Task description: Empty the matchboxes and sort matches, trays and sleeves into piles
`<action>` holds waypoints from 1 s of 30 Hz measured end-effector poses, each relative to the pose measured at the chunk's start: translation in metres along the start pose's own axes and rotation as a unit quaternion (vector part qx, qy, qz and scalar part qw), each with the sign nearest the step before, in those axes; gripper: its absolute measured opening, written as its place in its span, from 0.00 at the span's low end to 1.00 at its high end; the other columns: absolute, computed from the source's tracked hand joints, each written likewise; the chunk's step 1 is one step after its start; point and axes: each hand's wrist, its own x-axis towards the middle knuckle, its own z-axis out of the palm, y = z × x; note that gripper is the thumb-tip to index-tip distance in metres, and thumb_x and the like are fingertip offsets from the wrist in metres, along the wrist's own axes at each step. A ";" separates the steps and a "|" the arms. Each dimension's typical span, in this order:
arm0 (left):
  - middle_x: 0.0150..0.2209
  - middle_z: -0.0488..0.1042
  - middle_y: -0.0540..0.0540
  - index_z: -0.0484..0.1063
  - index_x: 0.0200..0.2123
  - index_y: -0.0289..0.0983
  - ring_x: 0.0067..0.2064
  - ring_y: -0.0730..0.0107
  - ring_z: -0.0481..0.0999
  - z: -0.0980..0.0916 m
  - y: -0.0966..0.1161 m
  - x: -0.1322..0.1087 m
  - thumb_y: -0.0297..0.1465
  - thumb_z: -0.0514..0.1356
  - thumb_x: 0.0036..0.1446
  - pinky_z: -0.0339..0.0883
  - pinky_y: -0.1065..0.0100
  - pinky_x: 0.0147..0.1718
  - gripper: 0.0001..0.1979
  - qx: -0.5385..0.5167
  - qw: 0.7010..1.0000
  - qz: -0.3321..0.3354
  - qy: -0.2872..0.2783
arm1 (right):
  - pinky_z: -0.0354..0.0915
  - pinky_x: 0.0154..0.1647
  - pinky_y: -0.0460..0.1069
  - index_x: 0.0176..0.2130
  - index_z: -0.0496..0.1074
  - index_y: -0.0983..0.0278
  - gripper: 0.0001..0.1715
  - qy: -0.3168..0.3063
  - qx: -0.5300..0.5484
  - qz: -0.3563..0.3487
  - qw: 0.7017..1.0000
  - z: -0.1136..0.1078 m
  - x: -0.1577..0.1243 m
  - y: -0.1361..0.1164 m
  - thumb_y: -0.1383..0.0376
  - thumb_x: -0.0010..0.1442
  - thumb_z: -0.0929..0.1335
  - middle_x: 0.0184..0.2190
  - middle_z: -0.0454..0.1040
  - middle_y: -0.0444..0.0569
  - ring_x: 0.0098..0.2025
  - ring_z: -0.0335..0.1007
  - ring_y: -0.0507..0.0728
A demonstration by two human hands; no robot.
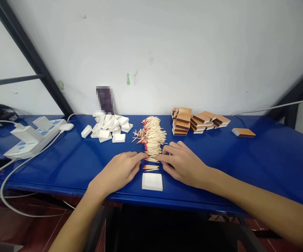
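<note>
A long heap of red-tipped matches (153, 134) runs down the middle of the blue table. At its near end, my left hand (122, 168) touches the red heads with an outstretched index finger, thumb apart below. Across from it, my right hand (183, 162) reaches its index fingertip to the plain ends; its other fingers are bent and appear to hold nothing. A small separate row of matches (151, 167) lies just nearer, between the hands. Closest to the table edge sits a white matchbox tray (152, 182), its hollow side up, with nothing in it.
White matchbox trays (109, 127) are piled at the back left, before a pixelated dark object (105, 99). Matchbox sleeves (184, 120) stand stacked at the back right, with a lone matchbox (243, 132) farther right. A power strip (34, 140) with cables occupies the left.
</note>
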 end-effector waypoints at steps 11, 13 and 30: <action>0.38 0.72 0.46 0.62 0.64 0.46 0.38 0.64 0.73 0.000 0.001 0.002 0.28 0.45 0.70 0.66 0.65 0.39 0.22 0.034 0.999 0.019 -0.011 | 0.47 0.37 0.52 0.42 0.78 0.63 0.12 0.004 -0.007 0.000 1.000 0.002 0.001 0.000 0.69 0.65 0.64 0.33 0.72 0.49 0.35 0.58 0.56; 0.38 0.72 0.46 0.62 0.64 0.46 0.37 0.64 0.73 0.000 0.001 0.002 0.28 0.46 0.70 0.65 0.66 0.38 0.22 0.033 0.999 0.015 -0.010 | 0.47 0.37 0.52 0.42 0.78 0.63 0.12 0.003 -0.008 0.002 1.000 0.001 0.001 0.000 0.69 0.65 0.64 0.34 0.72 0.49 0.35 0.58 0.56; 0.42 0.75 0.45 0.61 0.65 0.44 0.43 0.61 0.75 0.002 0.001 0.002 0.26 0.48 0.69 0.69 0.62 0.42 0.23 0.038 0.999 0.017 0.004 | 0.46 0.37 0.52 0.36 0.78 0.63 0.11 0.001 -0.014 -0.008 1.000 -0.001 0.000 0.000 0.69 0.64 0.64 0.34 0.71 0.50 0.35 0.58 0.56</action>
